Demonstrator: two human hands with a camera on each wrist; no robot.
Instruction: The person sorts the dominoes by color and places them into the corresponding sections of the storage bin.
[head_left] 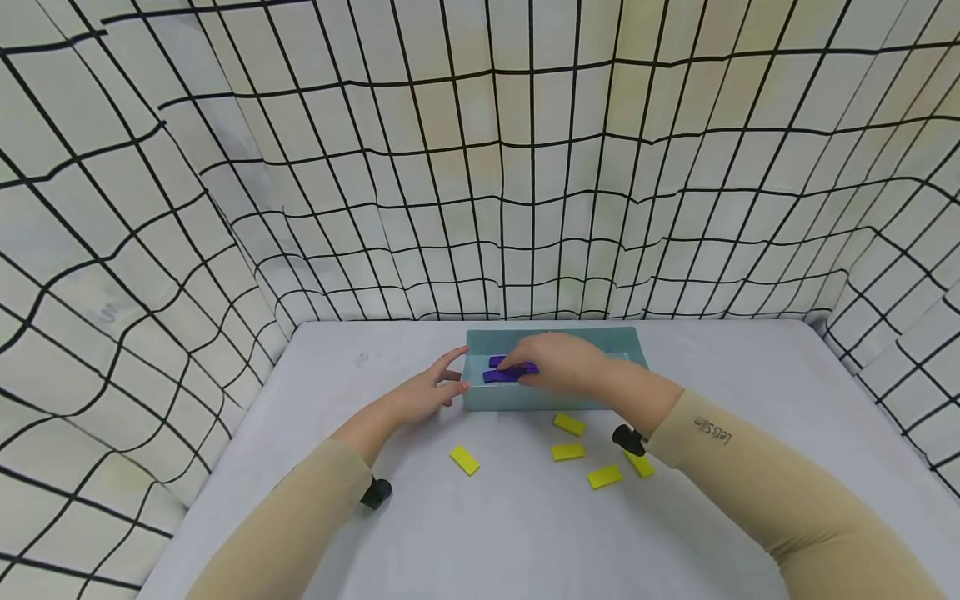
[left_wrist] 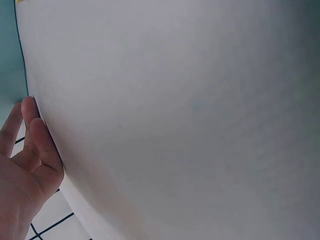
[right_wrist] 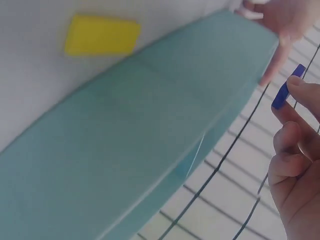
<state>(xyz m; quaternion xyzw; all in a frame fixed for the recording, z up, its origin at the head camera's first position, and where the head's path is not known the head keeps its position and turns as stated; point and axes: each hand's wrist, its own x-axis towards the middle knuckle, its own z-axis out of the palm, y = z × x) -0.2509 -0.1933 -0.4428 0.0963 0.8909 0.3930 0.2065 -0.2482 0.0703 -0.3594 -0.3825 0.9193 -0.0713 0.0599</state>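
Note:
A teal bin (head_left: 540, 398) stands at the table's far side. My left hand (head_left: 423, 396) rests against its left end, thumb and fingers spread and touching the wall; in the left wrist view the left hand (left_wrist: 30, 170) shows beside the teal wall. My right hand (head_left: 566, 362) is over the bin, pinching a small purple block (right_wrist: 287, 90) between thumb and finger. Flat purple blocks (head_left: 498, 377) lie inside the bin, below and beside the right fingers. The right hand partly hides the bin's inside.
Several yellow blocks (head_left: 567, 452) lie on the white table (head_left: 450, 542) in front of the bin, one partly behind the right wrist's camera. Another yellow block (head_left: 464, 460) lies further left. White walls with black netting (head_left: 510, 183) surround the table's back and sides.

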